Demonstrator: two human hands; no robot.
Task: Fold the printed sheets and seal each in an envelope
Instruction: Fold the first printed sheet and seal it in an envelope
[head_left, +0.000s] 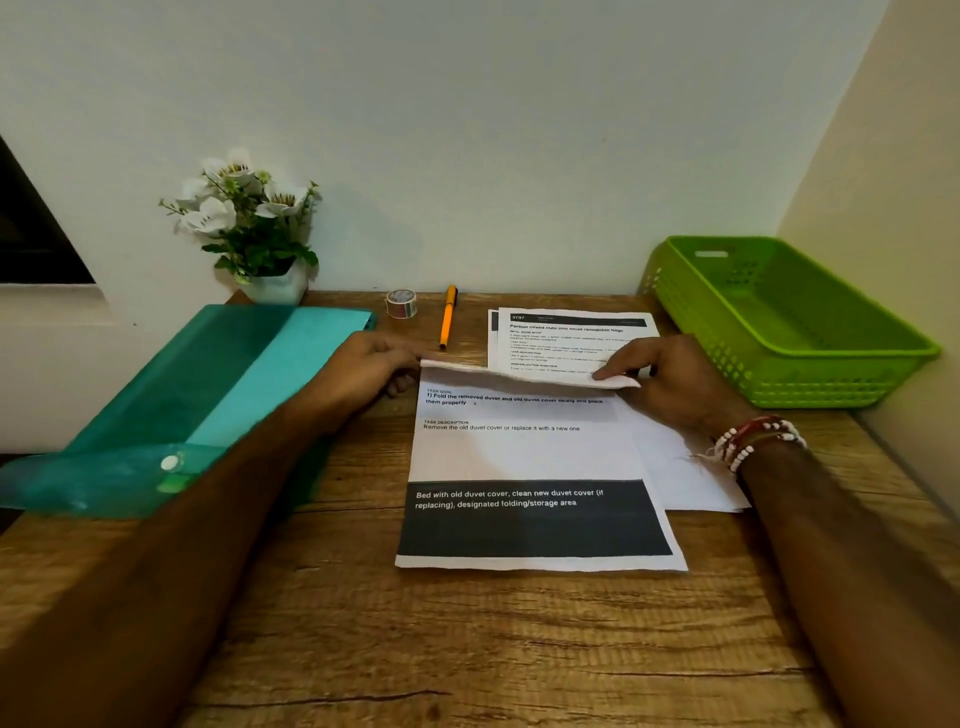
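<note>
Our left hand and right hand pinch the printed sheet at its far corners; light, floppy, it should crease easily.

Worktop: wood-grain surface, matt, with dark streaks and fine crack lines along the grain. Printed sheet: thin white paper, matt, bearing a flat dark printed band; its far edge looks soft and slightly crumpled. Basket: lime-green moulded plastic, perforated walls, faint sheen. Folder: teal translucent plastic, smooth, with a glossy white snap. Pen: smooth orange plastic barrel. Tape roll: clear and shiny. Bracelets: small white and red beads. Wall: plain, matt
</note>
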